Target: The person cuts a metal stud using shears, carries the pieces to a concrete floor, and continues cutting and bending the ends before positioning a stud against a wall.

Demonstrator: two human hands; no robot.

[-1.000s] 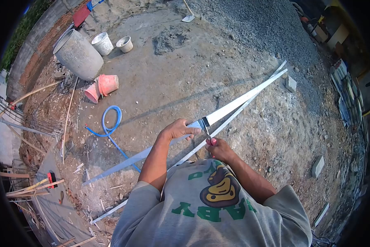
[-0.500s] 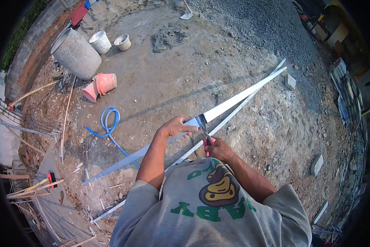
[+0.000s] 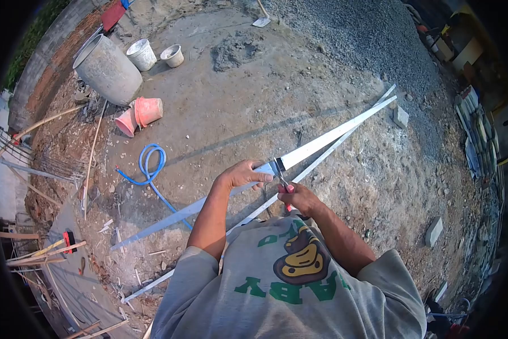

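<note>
A long, light metal profile [image 3: 333,137] crosses in front of me, from the lower left to the upper right. My left hand [image 3: 243,174] is closed around it near its middle, just left of a dark gap where the strip bends. In my closed right hand [image 3: 300,199] are red-handled metal snips [image 3: 289,187], their jaws pointing up at the profile's lower edge by that gap. Whether the jaws bite into the metal, I cannot make out. Beneath it, a second light strip [image 3: 316,163] lies on the ground at a slight angle.
A coiled blue hose [image 3: 162,159] lies left on the dirt. Beyond it stand pink buckets [image 3: 148,112], a large grey drum [image 3: 109,72] and two pale pails [image 3: 141,55]. Gravel [image 3: 355,34] is heaped at the back, near a hoe [image 3: 261,22]. Blocks [image 3: 433,231] lie to the right.
My right hand and the snips have shifted slightly, with the red handles at a different angle. My left hand keeps its grip on the profile. The whole view has moved a little.
</note>
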